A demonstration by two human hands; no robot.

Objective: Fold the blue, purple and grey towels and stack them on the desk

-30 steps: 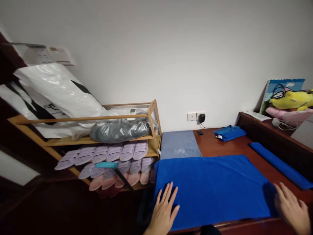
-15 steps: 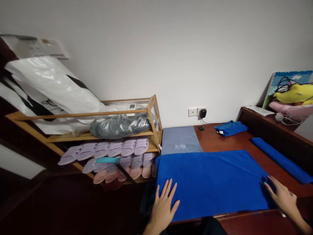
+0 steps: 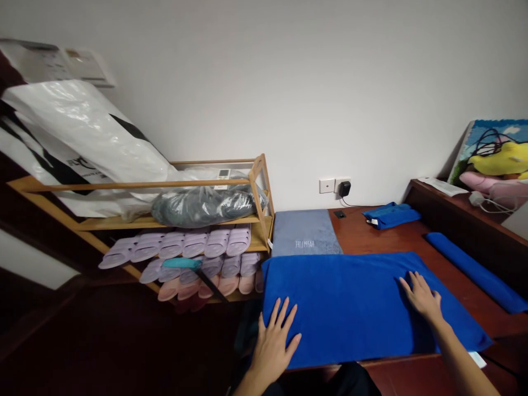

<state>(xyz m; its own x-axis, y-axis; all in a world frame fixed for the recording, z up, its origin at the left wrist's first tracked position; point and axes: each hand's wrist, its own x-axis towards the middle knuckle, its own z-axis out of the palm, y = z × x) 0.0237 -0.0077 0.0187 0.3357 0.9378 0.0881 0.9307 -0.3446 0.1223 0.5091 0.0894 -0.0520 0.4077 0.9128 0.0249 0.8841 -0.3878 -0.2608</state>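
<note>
A bright blue towel (image 3: 346, 308) lies spread flat over the front of the reddish-brown wooden table (image 3: 371, 242). On its left end rests my left hand (image 3: 274, 344), palm down with the fingers spread. My right hand (image 3: 424, 300) is over the towel's right part, fingers apart and nothing held; whether it presses on the cloth I cannot tell. A white label (image 3: 477, 359) sticks out at the towel's lower right edge. Behind it lies a folded grey towel (image 3: 305, 231) with lettering. To the right is a rolled or narrowly folded blue towel (image 3: 474, 269).
A small folded blue cloth bundle (image 3: 391, 214) lies near the wall, beside a socket with a black plug (image 3: 344, 188). On the left stands a wooden rack (image 3: 259, 181) with slippers (image 3: 193, 242) and bags. A raised ledge (image 3: 470, 214) borders the table's right side.
My right hand has moved left from the towel's right edge onto its surface. The towel's right corner now reaches further right, with the label showing. My left hand stays nearly in place.
</note>
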